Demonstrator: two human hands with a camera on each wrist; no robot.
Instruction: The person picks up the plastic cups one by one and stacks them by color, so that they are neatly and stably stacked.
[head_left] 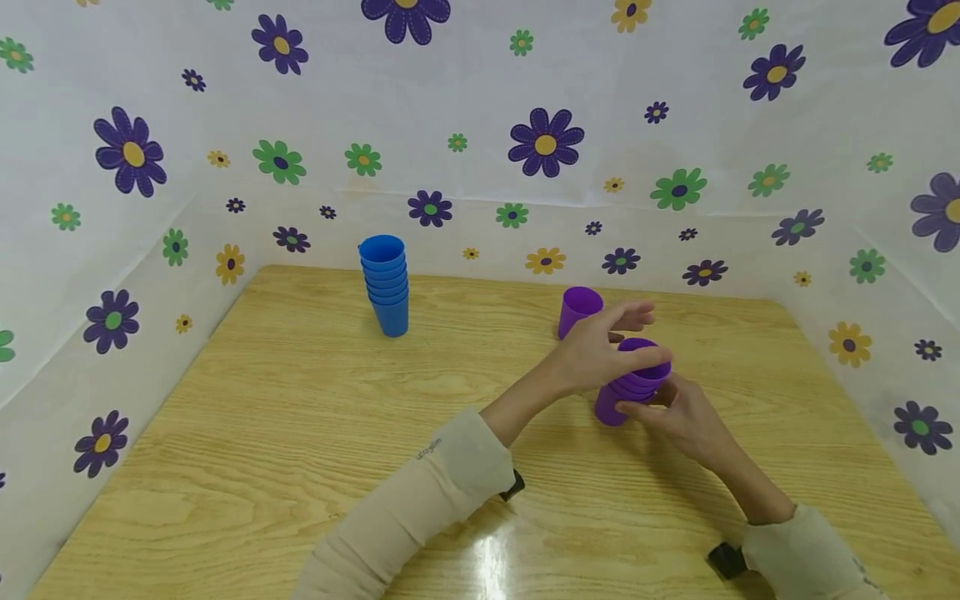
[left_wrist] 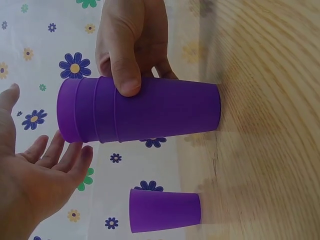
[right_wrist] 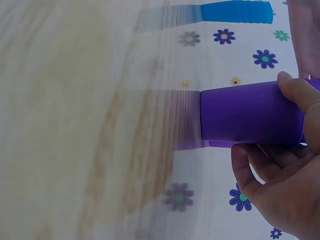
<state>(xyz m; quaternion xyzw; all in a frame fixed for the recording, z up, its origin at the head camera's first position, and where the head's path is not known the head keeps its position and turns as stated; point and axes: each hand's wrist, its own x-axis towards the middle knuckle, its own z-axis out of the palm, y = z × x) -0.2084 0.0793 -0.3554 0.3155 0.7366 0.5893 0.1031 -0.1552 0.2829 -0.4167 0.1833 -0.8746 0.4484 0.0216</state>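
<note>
A stack of several nested purple cups (head_left: 613, 408) stands upright at the right of the table in the head view. My right hand (head_left: 688, 423) grips it below the rims, thumb on the near side and fingers on the far side. My left hand (head_left: 588, 357) is over the top of the stack with its fingers extended and loose. In the left wrist view, those fingertips are right at the top rim of the purple stack (left_wrist: 175, 107). One single purple cup (head_left: 579, 310) sits upright just behind, partly covered by the left hand.
A tall stack of blue cups (head_left: 392, 315) stands on the wooden table (head_left: 300, 417) at the back left. White cloth walls (head_left: 480, 179) with printed flowers enclose the table at the back and both sides.
</note>
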